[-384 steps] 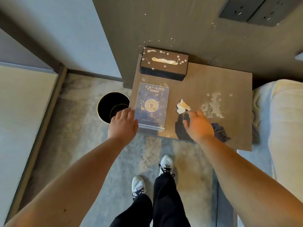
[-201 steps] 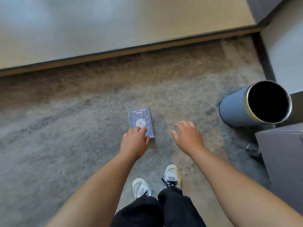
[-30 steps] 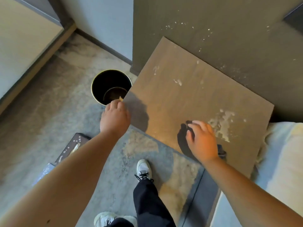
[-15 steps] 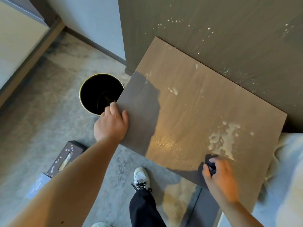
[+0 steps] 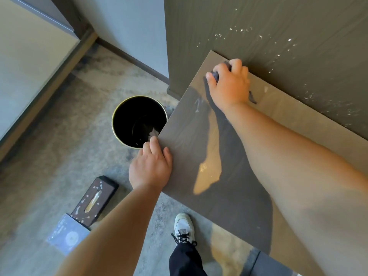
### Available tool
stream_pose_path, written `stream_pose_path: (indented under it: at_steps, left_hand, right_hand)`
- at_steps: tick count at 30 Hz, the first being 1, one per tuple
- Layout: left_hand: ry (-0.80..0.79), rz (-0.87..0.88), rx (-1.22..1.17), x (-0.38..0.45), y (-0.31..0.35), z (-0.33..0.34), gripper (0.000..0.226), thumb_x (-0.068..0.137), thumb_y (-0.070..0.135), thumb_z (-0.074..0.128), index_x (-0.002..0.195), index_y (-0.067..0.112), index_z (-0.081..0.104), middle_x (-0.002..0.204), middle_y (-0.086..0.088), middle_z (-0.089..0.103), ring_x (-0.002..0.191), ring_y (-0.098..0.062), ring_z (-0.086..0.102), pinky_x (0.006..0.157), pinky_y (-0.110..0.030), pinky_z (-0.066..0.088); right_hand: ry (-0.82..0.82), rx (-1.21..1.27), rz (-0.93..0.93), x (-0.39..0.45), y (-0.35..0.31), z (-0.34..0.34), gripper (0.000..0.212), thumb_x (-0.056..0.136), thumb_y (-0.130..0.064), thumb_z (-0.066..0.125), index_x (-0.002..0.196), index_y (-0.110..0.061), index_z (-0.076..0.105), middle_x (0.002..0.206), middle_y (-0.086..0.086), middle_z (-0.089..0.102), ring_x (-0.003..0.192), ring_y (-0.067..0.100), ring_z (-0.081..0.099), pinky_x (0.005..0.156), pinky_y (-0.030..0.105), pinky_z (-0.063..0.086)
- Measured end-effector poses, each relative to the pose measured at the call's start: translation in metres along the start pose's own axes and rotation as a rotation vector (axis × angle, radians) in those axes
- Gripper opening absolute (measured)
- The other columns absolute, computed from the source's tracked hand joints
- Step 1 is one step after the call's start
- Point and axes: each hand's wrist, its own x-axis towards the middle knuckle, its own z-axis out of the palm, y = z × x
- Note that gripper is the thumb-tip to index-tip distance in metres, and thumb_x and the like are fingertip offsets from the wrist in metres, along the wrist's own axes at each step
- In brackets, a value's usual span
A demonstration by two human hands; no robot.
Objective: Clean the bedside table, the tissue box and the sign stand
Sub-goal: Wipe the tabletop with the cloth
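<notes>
Right hand (image 5: 229, 84) is pressing a dark cloth (image 5: 216, 75) flat at the far left corner of the bedside table (image 5: 239, 156), fingers curled around it, close against the wall panel (image 5: 278, 36). Left hand (image 5: 151, 166) is resting on the table's left edge near the front corner, fingers together; something pale is showing at the fingertips, can't tell if it's pinched or lying in the bin (image 5: 139, 121) below.

Tissue box (image 5: 94, 198) and sign stand (image 5: 68, 237) are lying on the carpet (image 5: 59, 136) left of the table, both not yet wiped; the box is speckled white.

Risks, as I'm judging them:
- Cloth is working only the corner. A pale smear (image 5: 197, 104) mid left side and a fleck (image 5: 265, 89) by the back edge are sitting outside its path, easy to skip.
- Right side of the top is hidden under the forearm, so leftover residue there can't be ruled out.
- Sweeping crumbs left could be missing the bin and landing on the carpet or the box.
- Wall panel is splattered too; brushing it could be dropping flakes back onto the wiped top.
- Shoe (image 5: 183, 228) is standing near the box and sign; a step left could be crushing them.
</notes>
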Motion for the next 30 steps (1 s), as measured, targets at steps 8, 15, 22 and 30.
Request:
stream_pose_path:
  at_steps: [8, 15, 22, 30]
  left_hand:
    - [-0.004, 0.009, 0.001, 0.001, -0.001, 0.002, 0.060, 0.092, 0.043, 0.024, 0.131, 0.005, 0.049, 0.106, -0.013, 0.064, 0.093, -0.035, 0.066, 0.059, -0.040, 0.048]
    - [-0.006, -0.001, 0.001, 0.000, 0.001, -0.002, 0.059, 0.094, 0.043, 0.023, 0.135, 0.007, 0.047, 0.111, -0.011, 0.064, 0.096, -0.033, 0.065, 0.060, -0.039, 0.049]
    - [0.009, 0.000, -0.003, -0.001, -0.003, 0.001, 0.060, 0.095, 0.044, 0.019, 0.139, 0.009, 0.041, 0.117, -0.010, 0.061, 0.101, -0.032, 0.063, 0.063, -0.040, 0.046]
    - [0.017, -0.030, 0.017, 0.002, -0.001, 0.002, 0.051, 0.098, 0.037, 0.032, 0.139, 0.008, 0.042, 0.119, -0.011, 0.060, 0.104, -0.035, 0.061, 0.063, -0.040, 0.042]
  right_hand:
    - [-0.076, 0.149, -0.488, -0.103, -0.052, 0.013, 0.015, 0.081, -0.027, 0.059, 0.092, -0.017, 0.064, 0.095, 0.009, 0.060, 0.081, 0.035, 0.055, 0.071, 0.049, 0.045]
    - [-0.056, 0.035, -0.596, -0.121, 0.030, -0.015, 0.010, 0.081, -0.022, 0.062, 0.088, -0.017, 0.068, 0.098, 0.012, 0.064, 0.080, 0.035, 0.059, 0.073, 0.041, 0.045]
    - [0.003, -0.141, -0.471, -0.012, 0.046, -0.021, 0.025, 0.088, -0.027, 0.057, 0.107, -0.011, 0.062, 0.115, 0.018, 0.059, 0.093, 0.042, 0.057, 0.073, 0.048, 0.049]
    - [0.017, -0.326, -0.435, 0.030, 0.043, -0.011, 0.027, 0.094, -0.027, 0.043, 0.102, -0.009, 0.062, 0.111, 0.016, 0.059, 0.092, 0.040, 0.056, 0.069, 0.048, 0.048]
